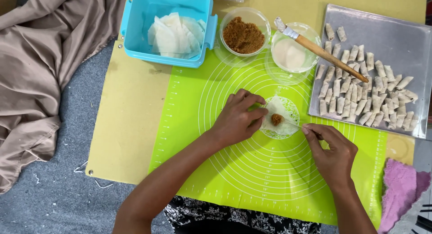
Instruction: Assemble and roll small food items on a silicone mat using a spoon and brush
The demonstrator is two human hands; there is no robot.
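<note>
A thin white wrapper (pixel 280 111) lies at the centre of the green silicone mat (pixel 234 171), with a small lump of brown filling (pixel 276 119) on it. My left hand (pixel 238 118) rests on the wrapper's left edge, fingers curled over it. My right hand (pixel 330 153) pinches a thin stick or spoon handle (pixel 294 124) whose tip reaches the filling.
A blue box of white wrappers (pixel 168 27) stands at the back left, with a clear bowl of brown filling (pixel 243 34) and a bowl of white paste with a brush (pixel 315 47) beside it. A metal tray (pixel 405 31) holds several rolled pieces. A pink cloth (pixel 400 193) lies at the right.
</note>
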